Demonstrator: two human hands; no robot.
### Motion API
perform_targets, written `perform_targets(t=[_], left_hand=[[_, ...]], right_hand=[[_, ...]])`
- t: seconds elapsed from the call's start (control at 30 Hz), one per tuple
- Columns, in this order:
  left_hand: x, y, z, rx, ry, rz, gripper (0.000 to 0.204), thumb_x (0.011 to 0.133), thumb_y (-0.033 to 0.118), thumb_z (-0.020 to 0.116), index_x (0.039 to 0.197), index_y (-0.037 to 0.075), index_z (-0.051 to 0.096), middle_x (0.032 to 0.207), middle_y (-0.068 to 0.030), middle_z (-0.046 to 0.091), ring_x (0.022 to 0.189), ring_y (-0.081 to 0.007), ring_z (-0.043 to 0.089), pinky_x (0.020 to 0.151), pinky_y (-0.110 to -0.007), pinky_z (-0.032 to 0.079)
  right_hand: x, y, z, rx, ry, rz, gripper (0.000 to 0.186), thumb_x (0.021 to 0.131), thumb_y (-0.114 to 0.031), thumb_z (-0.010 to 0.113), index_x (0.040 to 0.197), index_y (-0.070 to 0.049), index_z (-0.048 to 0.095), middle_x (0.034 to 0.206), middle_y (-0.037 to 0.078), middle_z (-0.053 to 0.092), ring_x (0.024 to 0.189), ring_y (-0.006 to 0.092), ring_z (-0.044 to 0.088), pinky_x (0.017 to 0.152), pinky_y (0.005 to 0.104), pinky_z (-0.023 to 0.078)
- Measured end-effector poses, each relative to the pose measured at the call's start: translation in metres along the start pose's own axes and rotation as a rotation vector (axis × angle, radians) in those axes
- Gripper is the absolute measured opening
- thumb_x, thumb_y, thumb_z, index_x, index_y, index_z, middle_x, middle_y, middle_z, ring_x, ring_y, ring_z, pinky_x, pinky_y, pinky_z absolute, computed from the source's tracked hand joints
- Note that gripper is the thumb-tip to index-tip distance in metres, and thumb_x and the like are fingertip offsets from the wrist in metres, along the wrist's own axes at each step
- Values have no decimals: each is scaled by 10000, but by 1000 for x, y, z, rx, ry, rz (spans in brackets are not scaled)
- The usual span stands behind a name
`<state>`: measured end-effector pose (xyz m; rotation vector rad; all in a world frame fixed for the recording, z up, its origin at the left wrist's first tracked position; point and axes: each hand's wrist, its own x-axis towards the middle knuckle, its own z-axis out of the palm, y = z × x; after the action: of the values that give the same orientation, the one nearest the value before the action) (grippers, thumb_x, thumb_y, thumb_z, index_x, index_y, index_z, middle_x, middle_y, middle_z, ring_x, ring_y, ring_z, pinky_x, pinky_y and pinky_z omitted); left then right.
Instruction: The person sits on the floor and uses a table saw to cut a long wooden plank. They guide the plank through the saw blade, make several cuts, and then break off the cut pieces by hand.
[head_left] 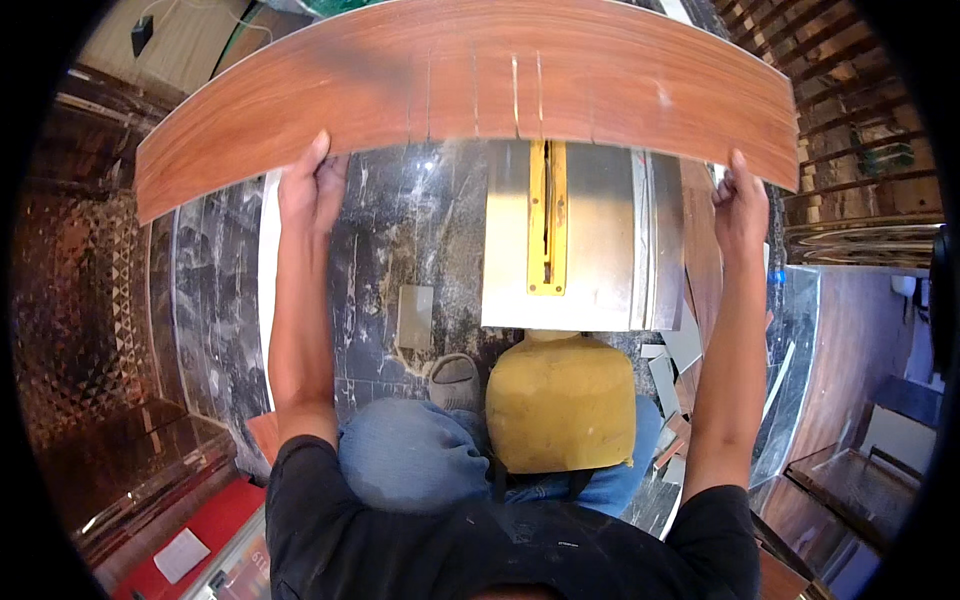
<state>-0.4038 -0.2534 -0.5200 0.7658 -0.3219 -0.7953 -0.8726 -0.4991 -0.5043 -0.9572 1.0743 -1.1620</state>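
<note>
Two hands on one long reddish wood-grain plank [470,85], spanning 9 to 3 o'clock over the metal saw table [600,250]. Left hand [312,190] grasps the near edge at 10 o'clock, right hand [740,205] at 2. Several saw kerfs cut mid-plank above the yellow blade insert [548,220].

Red-brown wood-grain board [470,85].
</note>
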Motion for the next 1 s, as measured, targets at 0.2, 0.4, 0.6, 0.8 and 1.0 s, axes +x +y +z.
perform_targets(t=[0.2,0.4,0.6,0.8,1.0], left_hand=[[-87,25,51,-115,-150,-12,481,930,-16,565,1385,10,410,1366,-131,526,1234,-252,549,1048,-389,491],[-195,27,100,-197,-188,-102,526,924,1,583,1404,-37,372,1385,-174,503,1289,-278,502,1120,-428,402],[-308,62,127,-137,-246,-196,577,940,17,567,1446,-23,291,1430,-179,449,1316,-292,470,1112,-445,409],[-417,78,139,-172,-305,-621,551,959,136,592,1427,-13,342,1411,-197,480,1279,-288,516,1028,-431,493],[-447,99,164,513,-1649,-948,655,888,146,711,1439,-9,392,1361,-194,539,1159,-315,605,990,-398,471]], right_hand=[[-134,-52,33,371,44,-215,356,987,-370,556,1126,-42,559,824,59,617,729,185,587,681,309,486],[-280,-15,38,338,-380,-224,693,916,-483,617,1349,13,403,1186,132,590,1078,273,577,921,394,462],[-370,-68,25,609,-156,-253,434,972,-152,559,1363,-35,411,1330,124,526,1209,226,531,1039,433,422],[-436,-116,-43,529,5,-349,552,888,-105,615,1379,14,393,1313,163,519,1222,267,515,1051,444,403],[-472,-134,-118,292,158,-302,605,900,-232,574,1384,68,370,1318,209,528,1202,306,549,1042,436,425]])
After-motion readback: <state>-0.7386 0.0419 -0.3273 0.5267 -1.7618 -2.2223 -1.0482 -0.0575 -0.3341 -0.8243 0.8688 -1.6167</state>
